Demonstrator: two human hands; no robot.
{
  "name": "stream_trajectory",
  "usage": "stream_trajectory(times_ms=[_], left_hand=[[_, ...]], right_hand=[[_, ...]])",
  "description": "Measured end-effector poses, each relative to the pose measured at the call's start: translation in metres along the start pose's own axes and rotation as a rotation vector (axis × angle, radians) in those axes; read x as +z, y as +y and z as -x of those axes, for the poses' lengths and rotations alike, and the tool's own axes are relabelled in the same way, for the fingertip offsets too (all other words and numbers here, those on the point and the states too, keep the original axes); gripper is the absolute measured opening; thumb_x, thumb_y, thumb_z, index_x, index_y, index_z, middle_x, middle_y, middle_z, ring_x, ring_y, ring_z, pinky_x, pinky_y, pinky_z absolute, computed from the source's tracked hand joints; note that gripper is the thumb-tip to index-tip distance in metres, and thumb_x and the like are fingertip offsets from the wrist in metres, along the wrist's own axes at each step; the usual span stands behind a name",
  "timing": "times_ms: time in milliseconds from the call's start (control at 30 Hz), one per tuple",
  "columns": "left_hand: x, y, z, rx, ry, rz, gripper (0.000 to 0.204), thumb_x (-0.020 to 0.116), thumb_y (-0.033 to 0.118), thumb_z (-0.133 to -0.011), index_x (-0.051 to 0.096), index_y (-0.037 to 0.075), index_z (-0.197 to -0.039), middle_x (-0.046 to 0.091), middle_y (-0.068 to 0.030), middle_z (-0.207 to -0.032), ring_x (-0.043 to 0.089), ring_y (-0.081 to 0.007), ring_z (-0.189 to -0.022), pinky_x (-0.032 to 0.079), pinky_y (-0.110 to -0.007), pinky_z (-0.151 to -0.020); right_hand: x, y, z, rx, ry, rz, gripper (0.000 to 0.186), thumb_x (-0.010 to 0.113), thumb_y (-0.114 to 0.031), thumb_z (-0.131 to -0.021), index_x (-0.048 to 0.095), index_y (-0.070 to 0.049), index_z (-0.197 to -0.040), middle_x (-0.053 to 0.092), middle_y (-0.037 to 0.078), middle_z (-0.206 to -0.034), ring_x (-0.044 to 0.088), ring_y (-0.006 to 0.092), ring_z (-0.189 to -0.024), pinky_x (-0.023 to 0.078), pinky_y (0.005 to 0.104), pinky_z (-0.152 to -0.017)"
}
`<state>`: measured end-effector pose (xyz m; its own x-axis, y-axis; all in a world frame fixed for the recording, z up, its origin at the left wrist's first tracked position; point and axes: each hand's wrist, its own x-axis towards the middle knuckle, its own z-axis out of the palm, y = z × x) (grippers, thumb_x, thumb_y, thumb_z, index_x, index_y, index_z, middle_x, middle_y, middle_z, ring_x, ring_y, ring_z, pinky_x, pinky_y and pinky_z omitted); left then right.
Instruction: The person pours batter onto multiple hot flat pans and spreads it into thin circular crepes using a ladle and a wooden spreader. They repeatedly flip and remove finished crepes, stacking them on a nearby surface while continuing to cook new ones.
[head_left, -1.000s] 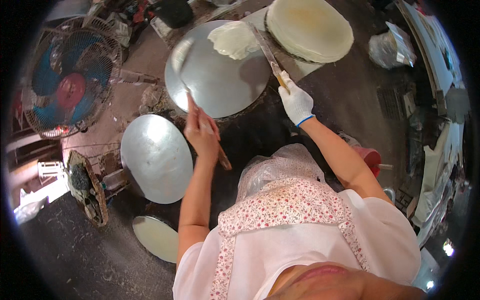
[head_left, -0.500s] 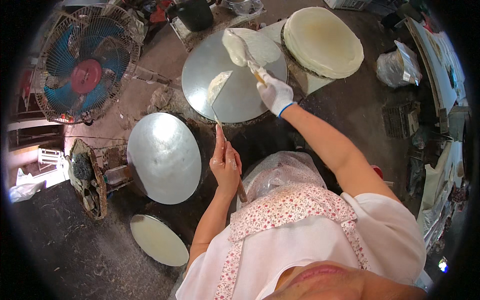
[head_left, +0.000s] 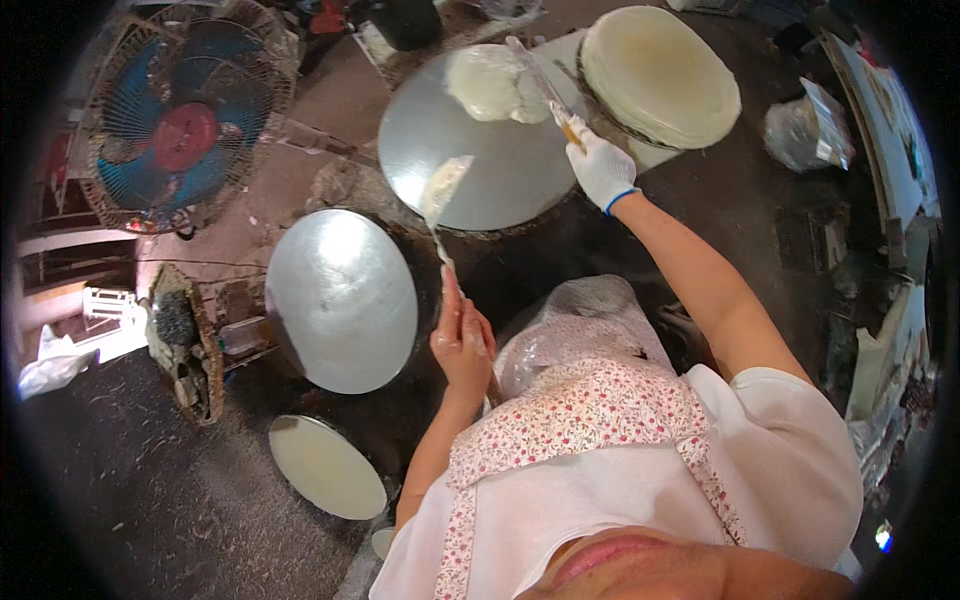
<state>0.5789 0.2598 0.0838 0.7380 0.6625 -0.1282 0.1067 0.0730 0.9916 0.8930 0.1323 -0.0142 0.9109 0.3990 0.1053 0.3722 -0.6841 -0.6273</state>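
While your right arm is outstretched: gloved right hand clasping scraper, right of griddle.
Left hand: griddle's near side, kinda fisted round spatula.

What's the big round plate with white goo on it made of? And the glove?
The round grey plate looks like smooth metal, as it shines softly. The blue-edged white glove is probably knitted cloth, since it's matte and snug.

Left fingers bare, half curled; gloved right fingers curled, right arm farther outstretched.
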Motion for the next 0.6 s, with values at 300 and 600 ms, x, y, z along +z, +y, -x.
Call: stream_trajectory(times_ms=[300, 600], left_hand=[[0.006, 0.005, 0.017, -0.066, 0.088, -0.033, 0.056, 0.045, -0.002, -0.109, 0.042, 0.009, -0.163, 0.047, 0.0043, -0.064, 0.041, -0.003, -0.049, 0.035, -0.021, -0.044], [0.032, 0.001, 0.029, -0.049, 0.18, -0.01, 0.055, 0.045, 0.002, -0.11, 0.038, 0.006, -0.164, 0.05, 0.0028, -0.066, 0.042, -0.0031, -0.047, 0.035, -0.02, -0.042]], right_hand=[[-0.007, -0.032, -0.013, -0.005, -0.204, 0.111, 0.049, 0.049, -0.039, -0.101, 0.057, -0.028, -0.149, 0.076, 0.018, -0.094, 0.073, 0.0397, -0.083, 0.057, 0.0516, -0.079], [-0.002, -0.047, -0.028, -0.231, -0.234, 0.142, 0.043, 0.053, -0.036, -0.101, 0.062, -0.024, -0.141, 0.074, 0.018, -0.085, 0.074, 0.0386, -0.08, 0.057, 0.0524, -0.074]])
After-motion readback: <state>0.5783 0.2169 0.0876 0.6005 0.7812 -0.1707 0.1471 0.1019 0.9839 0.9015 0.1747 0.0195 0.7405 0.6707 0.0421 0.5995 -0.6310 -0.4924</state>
